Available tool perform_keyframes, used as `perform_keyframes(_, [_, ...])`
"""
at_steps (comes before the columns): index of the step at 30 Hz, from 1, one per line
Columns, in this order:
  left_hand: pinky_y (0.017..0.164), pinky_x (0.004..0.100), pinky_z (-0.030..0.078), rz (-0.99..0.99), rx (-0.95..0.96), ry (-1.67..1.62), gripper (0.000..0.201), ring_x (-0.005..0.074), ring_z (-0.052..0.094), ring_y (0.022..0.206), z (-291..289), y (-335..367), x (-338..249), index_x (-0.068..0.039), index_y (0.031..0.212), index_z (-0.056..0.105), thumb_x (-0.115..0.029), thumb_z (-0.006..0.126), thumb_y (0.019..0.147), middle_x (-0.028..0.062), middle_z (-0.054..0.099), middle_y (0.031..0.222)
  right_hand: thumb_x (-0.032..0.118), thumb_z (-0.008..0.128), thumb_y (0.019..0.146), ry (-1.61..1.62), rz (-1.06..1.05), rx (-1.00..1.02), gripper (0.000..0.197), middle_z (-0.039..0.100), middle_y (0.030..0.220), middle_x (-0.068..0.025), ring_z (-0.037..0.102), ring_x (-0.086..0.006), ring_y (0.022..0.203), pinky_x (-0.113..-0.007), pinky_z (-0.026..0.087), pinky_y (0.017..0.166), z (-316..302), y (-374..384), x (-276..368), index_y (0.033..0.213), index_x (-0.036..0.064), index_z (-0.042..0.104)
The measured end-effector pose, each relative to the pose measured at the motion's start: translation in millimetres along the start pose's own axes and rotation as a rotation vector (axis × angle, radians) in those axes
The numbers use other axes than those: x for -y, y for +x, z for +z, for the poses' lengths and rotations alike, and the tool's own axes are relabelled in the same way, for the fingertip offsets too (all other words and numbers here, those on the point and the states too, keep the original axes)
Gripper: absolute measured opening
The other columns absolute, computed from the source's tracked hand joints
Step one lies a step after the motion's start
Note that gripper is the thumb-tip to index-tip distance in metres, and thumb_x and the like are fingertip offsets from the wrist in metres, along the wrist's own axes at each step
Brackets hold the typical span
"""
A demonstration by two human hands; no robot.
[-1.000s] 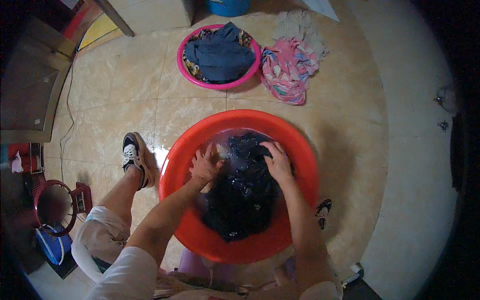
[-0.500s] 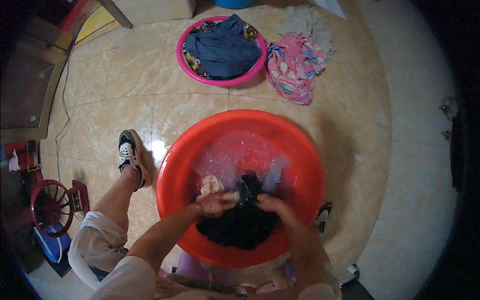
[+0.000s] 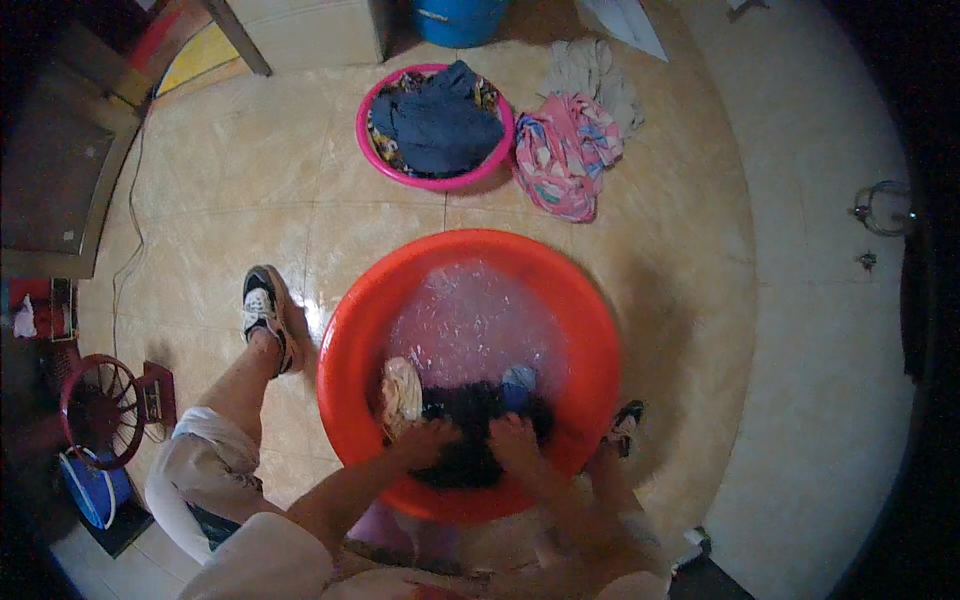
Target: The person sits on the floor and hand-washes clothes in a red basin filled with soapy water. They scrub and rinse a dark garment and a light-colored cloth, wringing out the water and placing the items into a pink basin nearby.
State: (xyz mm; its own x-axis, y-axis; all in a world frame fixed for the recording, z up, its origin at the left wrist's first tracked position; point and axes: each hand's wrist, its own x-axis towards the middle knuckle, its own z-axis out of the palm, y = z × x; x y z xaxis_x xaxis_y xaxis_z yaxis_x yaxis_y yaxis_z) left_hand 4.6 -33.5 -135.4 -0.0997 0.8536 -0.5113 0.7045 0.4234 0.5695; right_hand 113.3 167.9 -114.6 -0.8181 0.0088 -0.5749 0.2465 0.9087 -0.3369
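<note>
A large red basin (image 3: 345, 330) stands in front of me, holding sudsy water (image 3: 465, 315). In its near half lies a wet black cloth (image 3: 465, 470), possibly a garment. My left hand (image 3: 428, 442) is closed on the left part of it. On the right part, my right hand (image 3: 512, 442) presses down with fingers curled into the fabric; the fingertips are partly hidden. A cream cloth (image 3: 402, 390) lies in the water beside my left hand, against the basin's left wall. Just beyond my right hand a small blue cloth (image 3: 519, 384) pokes out of the suds.
Beyond the basin stands a pink-rimmed tub (image 3: 365, 140) piled with dark blue clothing (image 3: 440, 125). A pink patterned cloth (image 3: 565, 160) and a grey cloth (image 3: 600, 85) lie on the floor beside it. A dark red fan (image 3: 102, 410) and blue buckets (image 3: 95, 490) are at left.
Both hands have lowered toward me, and the black cloth, bunched up between them before, now lies spread across the water. The cream cloth looks more stretched out. The view has shifted slightly.
</note>
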Motion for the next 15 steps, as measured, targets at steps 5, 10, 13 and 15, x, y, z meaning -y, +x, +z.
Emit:
perform_keyframes(5, [0.086, 0.0491, 0.043, 0.151, -0.316, 0.296, 0.037, 0.0318, 0.056, 0.095, 11, -14, 5, -0.020, 0.118, 0.055, -0.028, 0.049, 0.083, 0.0151, 0.054, 0.119, 0.023, 0.057, 0.089, 0.674, -0.036, 0.035, 0.042, 0.062, 0.107, -0.0185, 0.057, -0.0341, 0.100, -0.042, 0.046, 0.084, -151, 8, 33, 0.121, -0.0014, 0.047])
perform_keyframes(10, [0.077, 0.0449, 0.046, -0.401, -0.238, 0.094, 0.026, 0.0297, 0.060, 0.078, 12, 33, 53, -0.012, 0.096, 0.065, -0.031, 0.052, 0.085, 0.0115, 0.064, 0.089, 0.006, 0.058, 0.086, 1.368, 0.096, -0.200, 0.046, 0.058, 0.114, -0.0126, 0.054, -0.0208, 0.104, -0.034, 0.042, 0.093, -195, 76, 35, 0.129, 0.0009, 0.042])
perform_keyframes(13, [0.071, 0.0379, 0.047, -0.608, -0.580, -0.832, 0.020, 0.0243, 0.060, 0.077, -16, 56, 72, -0.011, 0.094, 0.065, -0.025, 0.052, 0.089, 0.0078, 0.064, 0.082, -0.001, 0.064, 0.077, 1.438, 0.149, -0.465, 0.059, 0.056, 0.118, -0.0152, 0.053, -0.0243, 0.108, -0.035, 0.041, 0.095, -108, 147, -28, 0.131, 0.0001, 0.040])
perform_keyframes(15, [0.062, 0.0309, 0.049, -0.762, -0.604, -1.681, 0.016, 0.0188, 0.058, 0.078, -44, 64, 69, -0.011, 0.104, 0.058, -0.015, 0.057, 0.089, 0.0048, 0.060, 0.095, 0.007, 0.067, 0.075, 1.068, 0.434, -0.690, 0.064, 0.053, 0.123, -0.0182, 0.052, -0.0307, 0.112, -0.037, 0.039, 0.097, -54, 168, -55, 0.133, 0.0006, 0.039])
